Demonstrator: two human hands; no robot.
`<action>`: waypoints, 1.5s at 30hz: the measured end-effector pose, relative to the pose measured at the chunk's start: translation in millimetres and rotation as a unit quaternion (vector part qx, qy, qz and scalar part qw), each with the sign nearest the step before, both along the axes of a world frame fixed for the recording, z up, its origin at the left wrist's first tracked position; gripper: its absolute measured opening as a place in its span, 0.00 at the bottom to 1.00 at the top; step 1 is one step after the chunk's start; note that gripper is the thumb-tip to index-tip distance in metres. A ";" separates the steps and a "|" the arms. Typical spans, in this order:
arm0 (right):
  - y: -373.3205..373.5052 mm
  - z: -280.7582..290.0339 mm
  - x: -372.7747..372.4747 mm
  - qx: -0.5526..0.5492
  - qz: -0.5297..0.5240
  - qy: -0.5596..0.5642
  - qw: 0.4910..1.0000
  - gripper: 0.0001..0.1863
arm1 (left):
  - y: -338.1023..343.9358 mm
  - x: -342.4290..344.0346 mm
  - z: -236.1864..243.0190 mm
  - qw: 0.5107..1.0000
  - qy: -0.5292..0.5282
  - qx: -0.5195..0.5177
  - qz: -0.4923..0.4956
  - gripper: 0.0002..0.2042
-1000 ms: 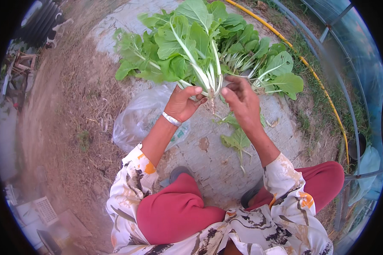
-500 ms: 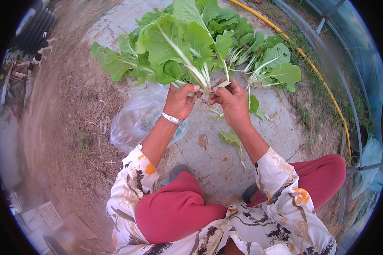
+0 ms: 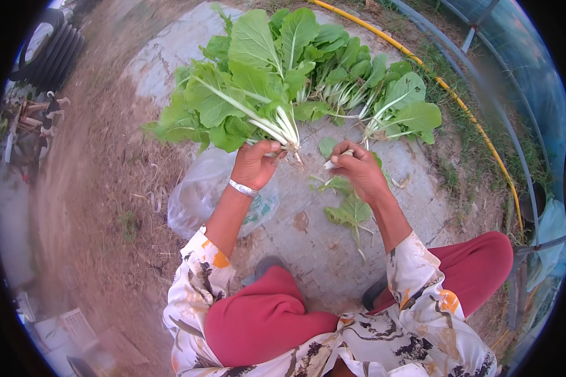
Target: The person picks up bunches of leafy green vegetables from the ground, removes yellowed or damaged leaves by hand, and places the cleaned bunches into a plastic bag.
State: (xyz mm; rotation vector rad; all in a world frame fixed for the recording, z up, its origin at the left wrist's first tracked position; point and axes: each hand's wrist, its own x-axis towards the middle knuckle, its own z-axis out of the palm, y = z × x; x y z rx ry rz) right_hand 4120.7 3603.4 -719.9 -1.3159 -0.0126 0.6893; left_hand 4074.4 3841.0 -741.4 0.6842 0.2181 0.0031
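My left hand [image 3: 256, 164] is closed around the base of a leafy green plant [image 3: 223, 100], its pale stalks and root end pointing to the right. The broad leaves fan out up and to the left. Just right of the root end, apart from it, my right hand [image 3: 358, 168] pinches a detached leaf stalk [image 3: 336, 162] between thumb and fingers. How much leaf hangs from that stalk is partly hidden by the hand. Beyond both hands lies a heap of similar greens [image 3: 352, 69]. Below my right hand, loose leaves [image 3: 351, 210] rest on the stone slab [image 3: 308, 264].
A clear plastic bag [image 3: 192, 198] lies under my left forearm. A yellow hose [image 3: 449, 85] curves along the right, beside grass and a blue sheet on pipes [image 3: 506, 75]. Dry soil and straw [image 3: 116, 207] spread to the left, with a black corrugated pipe [image 3: 56, 53] at the far left.
Both hands were together at the plant's base; my right hand has come away to the right and down with a stalk. The held plant has tilted left, and another leaf shows on the slab.
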 end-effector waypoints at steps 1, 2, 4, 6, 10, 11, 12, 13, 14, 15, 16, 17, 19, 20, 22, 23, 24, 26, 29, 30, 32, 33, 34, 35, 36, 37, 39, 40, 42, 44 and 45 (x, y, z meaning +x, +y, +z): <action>-2.0 1.7 6.3 -0.170 0.057 -0.131 0.975 0.18 | -0.1 2.4 -0.9 1.000 -0.001 0.003 -0.003 0.23; 4.7 5.2 7.8 -0.151 0.036 -0.134 0.979 0.21 | 1.9 0.9 -1.2 1.000 0.002 0.007 -0.005 0.24; 24.1 20.2 10.7 -0.120 -0.012 -0.143 0.982 0.28 | -2.5 0.0 -0.5 1.000 0.014 -0.005 -0.015 0.25; 44.0 29.1 17.1 -0.085 0.000 -0.155 0.984 0.30 | -2.4 -3.5 -0.2 0.999 0.021 0.002 -0.030 0.25; 49.3 35.2 30.6 -0.053 0.003 -0.103 0.993 0.19 | -1.9 -4.0 -0.6 0.996 0.010 -0.023 -0.089 0.26; 42.5 33.3 34.6 -0.035 -0.006 -0.097 0.995 0.17 | -2.1 -3.9 0.0 0.995 0.005 -0.042 -0.095 0.26; 36.4 31.2 37.0 -0.018 -0.015 -0.092 0.995 0.15 | -2.7 -3.9 0.4 0.994 0.009 -0.058 -0.092 0.26; 29.2 29.1 36.9 0.003 -0.061 -0.076 0.995 0.14 | -3.3 -3.9 0.7 0.993 0.012 -0.075 -0.090 0.26; 26.7 30.3 37.3 0.008 -0.068 -0.076 0.995 0.14 | -2.5 -4.8 2.3 0.992 0.017 -0.090 -0.087 0.27; 24.1 31.1 38.0 0.013 -0.074 -0.076 0.994 0.14 | -0.8 -6.2 0.8 0.991 0.015 -0.101 -0.089 0.27; 22.8 31.8 38.0 0.018 -0.081 -0.077 0.994 0.14 | 1.8 -7.9 -1.8 0.989 0.014 -0.112 -0.092 0.27; 29.4 37.5 33.1 0.006 -0.057 -0.058 0.997 0.14 | 4.2 -8.8 -3.8 0.988 0.012 -0.123 -0.095 0.28; 46.6 49.5 19.5 -0.020 -0.012 -0.021 1.000 0.13 | 6.4 -8.9 -7.8 0.983 -0.007 -0.143 -0.115 0.28; 44.5 44.3 21.7 -0.006 -0.005 -0.014 1.000 0.14 | 4.4 -6.3 -6.8 0.980 -0.018 -0.153 -0.126 0.28; 40.3 28.4 28.1 0.022 0.010 0.000 1.000 0.17 | 0.8 -1.7 -5.1 0.976 -0.017 -0.170 -0.137 0.28; 41.2 31.7 28.4 0.058 -0.037 0.016 0.997 0.16 | 3.4 -3.7 -3.9 0.975 -0.014 -0.175 -0.136 0.28; 40.2 34.3 28.2 0.052 -0.071 0.001 0.996 0.15 | 7.5 -5.9 -8.1 0.973 -0.013 -0.189 -0.134 0.28; 31.7 36.2 28.8 0.039 -0.139 -0.030 0.989 0.14 | 15.5 -9.3 -20.4 0.966 -0.014 -0.219 -0.133 0.27; 8.3 22.0 31.7 -0.039 -0.138 -0.105 0.984 0.16 | 16.4 -11.5 -11.2 0.971 0.000 -0.205 -0.121 0.24; -2.8 15.7 33.2 -0.169 -0.022 -0.115 0.979 0.17 | 20.0 -11.4 -13.8 0.974 0.006 -0.196 -0.110 0.23; -27.0 0.7 33.3 -0.418 0.201 -0.124 0.877 0.18 | 5.9 -4.4 1.0 0.990 0.043 -0.130 -0.031 0.18; -25.3 -1.4 25.5 -0.446 0.200 -0.193 0.851 0.19 | 2.7 -0.8 5.1 0.994 0.030 -0.104 -0.031 0.17; -22.1 -4.5 16.3 -0.470 0.198 -0.261 0.819 0.20 | 1.5 3.5 7.6 0.996 0.017 -0.078 -0.031 0.16; -18.5 -4.7 11.2 -0.495 0.192 -0.326 0.782 0.21 | -3.0 8.4 8.5 0.997 0.017 -0.072 -0.018 0.14; -3.0 9.0 8.9 -0.398 0.131 -0.305 0.855 0.20 | -6.0 9.8 7.0 0.998 0.021 -0.065 -0.003 0.12; 18.9 29.8 2.6 -0.290 0.069 -0.275 0.914 0.20 | -6.3 5.8 6.4 0.998 0.030 -0.055 0.014 0.10; 47.6 62.7 -9.0 -0.254 0.040 -0.349 0.901 0.19 | -12.0 2.6 12.6 0.999 0.033 -0.009 0.041 0.08; 55.4 71.8 -10.7 -0.237 0.022 -0.389 0.890 0.19 | -15.1 3.7 15.8 0.998 0.029 0.013 0.052 0.07; 61.5 60.0 -3.3 -0.264 0.007 -0.472 0.841 0.18 | -23.4 6.3 17.8 0.998 0.042 0.008 0.051 0.06; 62.9 52.7 1.7 -0.266 0.002 -0.489 0.831 0.17 | -27.6 7.3 19.8 0.997 0.056 0.006 0.059 0.06; 64.1 51.6 2.4 -0.255 0.003 -0.467 0.846 0.16 | -27.2 6.8 19.2 0.996 0.061 0.007 0.061 0.06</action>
